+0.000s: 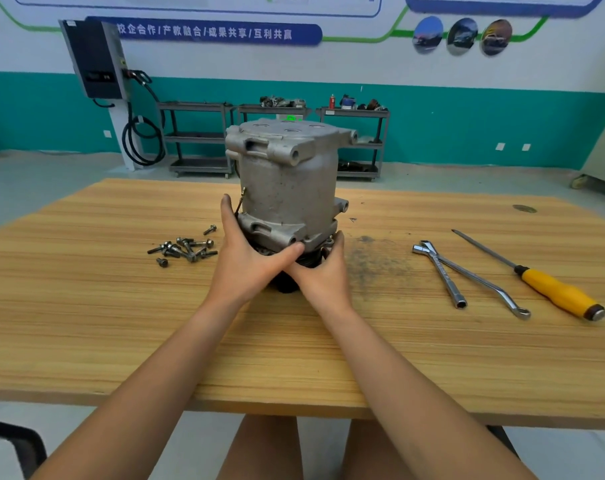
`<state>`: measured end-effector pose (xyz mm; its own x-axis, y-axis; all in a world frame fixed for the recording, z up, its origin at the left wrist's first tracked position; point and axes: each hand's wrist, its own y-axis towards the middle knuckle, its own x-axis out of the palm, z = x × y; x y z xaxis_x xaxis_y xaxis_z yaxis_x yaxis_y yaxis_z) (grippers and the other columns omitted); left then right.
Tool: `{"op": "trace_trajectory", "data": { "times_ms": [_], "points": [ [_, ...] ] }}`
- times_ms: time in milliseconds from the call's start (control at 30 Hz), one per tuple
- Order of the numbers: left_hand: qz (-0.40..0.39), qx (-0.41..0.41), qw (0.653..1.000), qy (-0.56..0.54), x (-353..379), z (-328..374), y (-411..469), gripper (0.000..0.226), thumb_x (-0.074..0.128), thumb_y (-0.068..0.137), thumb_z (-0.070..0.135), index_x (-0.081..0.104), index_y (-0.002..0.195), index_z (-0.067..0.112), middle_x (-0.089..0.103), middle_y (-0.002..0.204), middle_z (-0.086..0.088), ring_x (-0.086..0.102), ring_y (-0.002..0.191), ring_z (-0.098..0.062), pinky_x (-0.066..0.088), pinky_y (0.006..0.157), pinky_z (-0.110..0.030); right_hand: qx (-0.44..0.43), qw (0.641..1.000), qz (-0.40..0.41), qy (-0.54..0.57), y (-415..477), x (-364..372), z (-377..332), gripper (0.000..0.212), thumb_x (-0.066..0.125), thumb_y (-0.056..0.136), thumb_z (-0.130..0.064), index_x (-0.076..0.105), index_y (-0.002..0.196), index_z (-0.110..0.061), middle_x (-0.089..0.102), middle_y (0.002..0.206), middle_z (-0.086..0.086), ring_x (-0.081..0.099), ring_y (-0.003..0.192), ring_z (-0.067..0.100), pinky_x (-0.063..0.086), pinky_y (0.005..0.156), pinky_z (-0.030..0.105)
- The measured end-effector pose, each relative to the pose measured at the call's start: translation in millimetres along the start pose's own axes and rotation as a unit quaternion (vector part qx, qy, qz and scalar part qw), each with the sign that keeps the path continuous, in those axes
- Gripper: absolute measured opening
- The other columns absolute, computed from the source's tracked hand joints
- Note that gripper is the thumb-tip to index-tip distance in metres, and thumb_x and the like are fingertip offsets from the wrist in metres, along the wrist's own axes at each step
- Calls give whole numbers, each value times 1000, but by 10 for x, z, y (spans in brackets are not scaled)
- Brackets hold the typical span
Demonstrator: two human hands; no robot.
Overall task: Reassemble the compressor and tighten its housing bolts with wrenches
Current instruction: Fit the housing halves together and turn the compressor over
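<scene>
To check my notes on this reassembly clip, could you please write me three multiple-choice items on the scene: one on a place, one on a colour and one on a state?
1. Where do the loose dark bolts lie on the wooden table? A, left of the grey cast-metal compressor; B, right of it; C, on top of it.
2. What colour is the handle of the long screwdriver? A, red; B, yellow; C, blue.
3. What are the left hand and right hand doing? A, both lie flat on the table; B, both grip the compressor's lower end; C, one lifts a bolt.

Key: 1 A, the heap lies just left of the left hand; 2 B, the handle is plainly yellow; 3 B, fingers and thumbs wrap round the base.
</scene>
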<state>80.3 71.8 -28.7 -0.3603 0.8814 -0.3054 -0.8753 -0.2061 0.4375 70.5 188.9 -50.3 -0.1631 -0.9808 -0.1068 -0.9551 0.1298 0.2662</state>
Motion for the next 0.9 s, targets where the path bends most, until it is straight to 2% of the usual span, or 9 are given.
{"op": "trace_trajectory", "data": {
  "times_ms": [133, 267, 433, 600, 633, 700, 767, 833, 900],
  "points": [
    [16, -4, 1000, 4, -1, -17, 12, 126, 80, 58, 44, -5, 149, 25, 32, 149, 2, 29, 120, 3, 25, 96, -17, -12, 1000, 0, 6, 28, 0, -9, 101, 84, 59, -36, 28, 141, -19, 52, 134, 1, 48, 125, 18, 42, 103, 41],
    [23, 5, 1000, 12, -5, -41, 27, 123, 85, 57, 42, 6, 149, 23, 35, 146, 2, 35, 130, -11, 27, 98, -20, -27, 999, 13, 13, 41, -9, 15, 96, 85, 52, -38, 37, 134, -23, 59, 125, -4, 55, 117, 15, 46, 98, 41],
    [29, 9, 1000, -9, 23, -27, 10, 120, 76, 44, 54, 20, 145, 23, 40, 134, 11, 39, 121, -4, 32, 96, -20, -33, 999, 12, 1, 60, -20, 26, 98, 86, 49, -43, 38, 133, -25, 59, 123, -6, 54, 116, 14, 47, 97, 40],
    [-22, 15, 999, -48, -116, -127, 108, 110, 72, 44, 55, 31, 140, 20, 48, 134, 6, 46, 125, -12, 38, 102, -26, -25, 999, -23, -12, 106, -150, 49, 120, 89, 50, -43, 20, 147, -23, 42, 142, -4, 41, 131, 16, 38, 108, 41],
    [-38, 12, 997, -64, -174, -170, 147, 106, 72, 45, 53, 33, 138, 20, 51, 132, 3, 48, 124, -14, 39, 102, -28, -21, 999, -36, -15, 131, -201, 64, 117, 89, 52, -41, 21, 146, -23, 40, 143, -5, 39, 132, 16, 37, 108, 40],
    [-66, -21, 989, -127, -261, -262, 213, 104, 72, 47, 48, 34, 139, 17, 55, 129, -7, 51, 122, -21, 39, 104, -35, -25, 998, -55, -18, 181, -281, 95, 94, 88, 56, -36, 35, 133, -31, 46, 129, -18, 45, 124, 8, 40, 102, 29],
    [-89, -53, 975, -195, -309, -347, 260, 100, 70, 49, 45, 37, 137, 12, 55, 128, -11, 51, 122, -24, 38, 106, -39, -19, 997, -74, -10, 200, -295, 111, 78, 87, 59, -33, 40, 121, -40, 47, 110, -31, 49, 108, -5, 39, 88, 12],
    [-127, -76, 965, -217, -330, -386, 319, 101, 69, 51, 53, 40, 138, 12, 51, 135, -8, 46, 126, -21, 34, 108, -43, -14, 995, -95, -12, 213, -268, 124, 68, 88, 58, -31, 46, 111, -40, 51, 103, -31, 50, 97, -13, 38, 75, 0],
    [-152, -91, 959, -220, -342, -388, 377, 95, 68, 51, 63, 47, 131, 16, 55, 130, -3, 46, 126, -21, 34, 107, -45, -15, 995, -101, -6, 219, -256, 144, 60, 88, 58, -30, 47, 100, -42, 52, 99, -31, 48, 90, -20, 36, 67, -6]
  ]
}}
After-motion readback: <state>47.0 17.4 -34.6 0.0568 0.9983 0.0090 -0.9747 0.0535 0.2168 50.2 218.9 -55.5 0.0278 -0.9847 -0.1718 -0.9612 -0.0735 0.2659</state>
